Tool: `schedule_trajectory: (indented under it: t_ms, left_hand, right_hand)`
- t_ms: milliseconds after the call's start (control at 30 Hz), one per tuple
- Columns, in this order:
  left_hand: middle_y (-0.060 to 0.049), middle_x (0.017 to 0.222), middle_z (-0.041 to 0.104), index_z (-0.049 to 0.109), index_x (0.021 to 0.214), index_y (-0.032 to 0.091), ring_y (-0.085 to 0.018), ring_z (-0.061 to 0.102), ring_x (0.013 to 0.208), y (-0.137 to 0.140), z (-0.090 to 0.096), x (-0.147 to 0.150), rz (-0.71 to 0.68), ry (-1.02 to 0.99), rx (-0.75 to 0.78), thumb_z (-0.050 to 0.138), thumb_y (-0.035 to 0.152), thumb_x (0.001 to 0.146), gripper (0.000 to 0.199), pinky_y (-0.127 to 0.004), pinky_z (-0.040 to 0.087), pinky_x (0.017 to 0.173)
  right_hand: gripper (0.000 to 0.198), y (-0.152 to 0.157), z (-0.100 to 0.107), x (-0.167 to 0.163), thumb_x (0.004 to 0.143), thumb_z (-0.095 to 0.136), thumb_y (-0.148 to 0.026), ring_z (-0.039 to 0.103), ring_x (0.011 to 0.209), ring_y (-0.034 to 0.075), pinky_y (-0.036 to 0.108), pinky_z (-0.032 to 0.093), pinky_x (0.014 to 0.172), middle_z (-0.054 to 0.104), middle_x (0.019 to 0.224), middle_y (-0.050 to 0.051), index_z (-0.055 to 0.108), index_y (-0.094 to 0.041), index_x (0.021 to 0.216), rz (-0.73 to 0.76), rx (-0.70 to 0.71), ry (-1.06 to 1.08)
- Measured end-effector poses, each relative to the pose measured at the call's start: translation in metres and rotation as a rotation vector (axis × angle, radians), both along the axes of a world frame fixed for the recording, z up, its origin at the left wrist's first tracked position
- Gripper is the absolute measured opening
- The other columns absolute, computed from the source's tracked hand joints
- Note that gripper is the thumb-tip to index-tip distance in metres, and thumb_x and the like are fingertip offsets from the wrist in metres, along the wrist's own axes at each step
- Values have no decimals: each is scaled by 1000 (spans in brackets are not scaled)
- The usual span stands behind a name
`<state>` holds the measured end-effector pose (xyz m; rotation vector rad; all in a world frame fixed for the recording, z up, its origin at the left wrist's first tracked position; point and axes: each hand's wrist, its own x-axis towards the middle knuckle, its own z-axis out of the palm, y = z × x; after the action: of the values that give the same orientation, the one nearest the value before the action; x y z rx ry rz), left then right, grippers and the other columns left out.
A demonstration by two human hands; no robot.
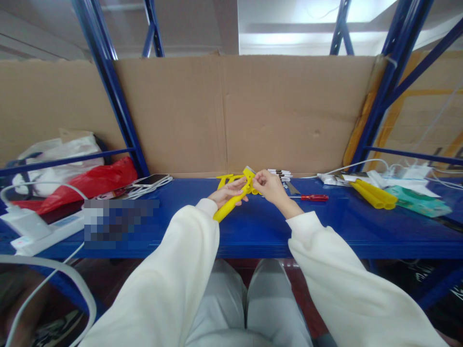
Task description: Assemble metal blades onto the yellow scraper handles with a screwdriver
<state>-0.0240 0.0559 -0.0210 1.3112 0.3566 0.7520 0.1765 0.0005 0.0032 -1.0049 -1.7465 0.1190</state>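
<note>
Held up over the blue bench is a yellow scraper [228, 206], its long handle slanting down toward me and a greyish edge showing at its head. My left hand [227, 193] is closed around it below the head. My right hand [266, 184] pinches its fingertips together right beside the scraper's head; whatever lies between them is too small to see. Behind my hands, more yellow tool parts [223, 180] lie on the bench, partly covered. Just right of my right hand is a red-handled screwdriver [314, 198], near a stack of black-and-white pieces [280, 173].
Yellow tubes [372, 193] and a green packet [423, 201] lie at the right among white cables. To the left are a phone [154, 180], a red bag [97, 183] and a white power strip [50, 233]. Cardboard [231, 111] walls the back between blue posts [115, 91].
</note>
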Motion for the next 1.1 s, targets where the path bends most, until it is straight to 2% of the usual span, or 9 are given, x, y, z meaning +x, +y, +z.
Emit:
schedule_trajectory:
  t_ms: [200, 400, 567, 767, 900, 1100]
  left_hand:
    - [-11, 148, 60, 59, 146, 33, -14, 74, 71, 2, 0, -2, 6, 8, -10, 70, 2, 77, 77, -21, 51, 50]
    - [-13, 155, 54, 55, 149, 32, -15, 74, 73, 0, 3, -6, 32, 12, 7, 72, 4, 75, 81, -21, 51, 50]
    - [-14, 158, 49, 51, 152, 32, -16, 75, 76, 0, 4, -7, 12, 27, 34, 70, 5, 77, 82, -23, 53, 55]
    - [-13, 157, 51, 58, 146, 30, -15, 74, 75, 4, 1, -7, -7, 30, 48, 75, 8, 75, 77, -22, 54, 54]
    - [-12, 148, 60, 59, 146, 30, -15, 74, 75, 9, -2, -7, -25, 27, 52, 76, 8, 76, 74, -20, 53, 54]
    - [-13, 145, 63, 59, 147, 29, -16, 76, 75, 13, -4, -3, -6, 52, 61, 74, 6, 77, 74, -19, 52, 51]
  right_hand:
    - [18, -4, 3, -1, 81, 63, -37, 59, 56, 13, 25, 45, 56, 62, 62, -3, 50, -25, 75, 42, 1, 83]
    - [30, 3, 4, 1, 75, 72, -43, 60, 46, 12, 24, 48, 48, 67, 62, -1, 48, -24, 72, 177, -182, 315]
    - [36, 8, 5, 1, 68, 80, -44, 65, 50, 14, 26, 53, 50, 70, 64, 2, 51, -23, 71, 266, -220, 423]
    - [35, 8, 5, -1, 65, 82, -44, 62, 48, 12, 24, 53, 49, 68, 61, -1, 54, -23, 71, 299, -227, 480]
    - [35, 8, 4, -3, 61, 84, -41, 60, 46, 11, 24, 54, 51, 65, 55, -3, 57, -21, 69, 313, -253, 485]
    - [31, 9, 1, -7, 62, 86, -37, 63, 49, 12, 24, 56, 54, 64, 53, -3, 60, -20, 69, 283, -278, 473]
